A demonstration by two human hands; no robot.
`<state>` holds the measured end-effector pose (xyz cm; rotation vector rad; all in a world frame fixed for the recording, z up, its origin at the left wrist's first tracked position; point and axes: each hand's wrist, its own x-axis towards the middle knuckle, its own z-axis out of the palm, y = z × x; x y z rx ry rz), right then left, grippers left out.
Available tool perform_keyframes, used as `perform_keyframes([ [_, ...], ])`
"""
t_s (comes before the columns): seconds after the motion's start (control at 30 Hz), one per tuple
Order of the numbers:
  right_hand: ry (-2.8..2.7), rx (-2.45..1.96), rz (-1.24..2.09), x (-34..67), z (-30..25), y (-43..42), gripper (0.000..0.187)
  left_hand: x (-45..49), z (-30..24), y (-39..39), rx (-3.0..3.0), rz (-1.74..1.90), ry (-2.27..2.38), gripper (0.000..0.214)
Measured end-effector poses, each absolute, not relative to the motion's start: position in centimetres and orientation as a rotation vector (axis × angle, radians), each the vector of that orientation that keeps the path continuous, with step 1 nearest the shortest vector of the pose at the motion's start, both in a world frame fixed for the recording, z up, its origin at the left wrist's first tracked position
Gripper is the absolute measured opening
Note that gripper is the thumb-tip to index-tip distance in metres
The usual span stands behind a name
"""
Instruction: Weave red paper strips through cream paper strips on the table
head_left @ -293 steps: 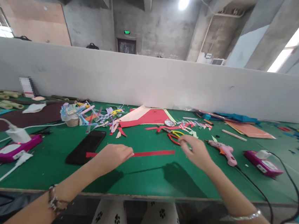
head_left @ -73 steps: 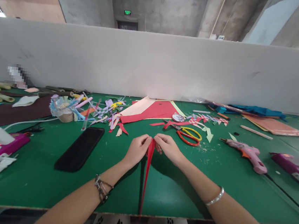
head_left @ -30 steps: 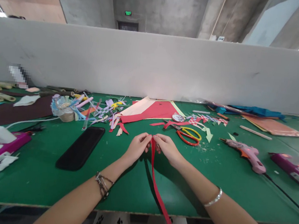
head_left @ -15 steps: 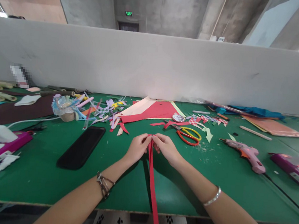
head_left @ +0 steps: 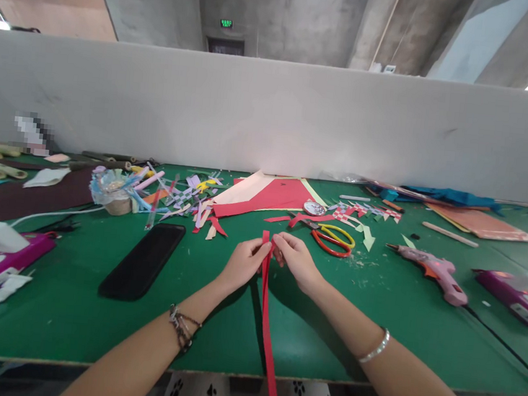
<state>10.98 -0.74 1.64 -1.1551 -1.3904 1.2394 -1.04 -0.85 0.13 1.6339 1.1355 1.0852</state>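
A long red paper strip [head_left: 267, 329] hangs from my fingers down past the table's front edge. My left hand [head_left: 245, 260] pinches it near its top, and a short end sticks up above the thumb. Close beside it, my right hand [head_left: 296, 261] also pinches the strip, thumb against fingers. Just beyond my right hand lie scissors [head_left: 335, 237] with yellow and red handles. Behind both hands a red paper sheet [head_left: 278, 196] rests on paler sheets, with cut paper scraps [head_left: 217, 226] around it.
Left of my hands lies a black phone [head_left: 143, 261]; farther left is a purple power strip [head_left: 10, 257] with white plugs. On the right are a pink glue gun [head_left: 438, 272] with its cord and another purple power strip [head_left: 516, 297]. A white partition [head_left: 272, 115] closes off the back.
The strip's top end now stands up above my left thumb. My right fingers have shifted slightly up and away from my left ones.
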Motion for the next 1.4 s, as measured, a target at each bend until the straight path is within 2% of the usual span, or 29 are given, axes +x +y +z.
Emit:
perform_keyframes([
  [0.33,-1.482,-1.166,1.355,10.39,1.84,-1.17,0.039,-1.0,0.35,-1.21,1.742,1.229,1.224,0.037],
  [0.67,-1.506,-1.177,1.394,10.6,1.78,-1.04,0.033,-1.24,0.21,-0.9,1.607,1.292,1.234,0.037],
  [0.97,-1.303,-1.115,1.347,11.04,2.28,-0.83,0.037,-1.35,0.42,-0.82,1.74,1.128,1.123,0.033],
  [1.23,-1.434,-1.049,1.413,10.74,1.7,-1.05,0.042,-1.25,0.36,-1.12,1.822,1.151,1.066,0.04],
  [1.4,-1.4,-1.021,1.484,10.48,1.68,-1.14,0.038,-1.11,0.36,-1.13,1.711,1.212,1.119,0.039],
])
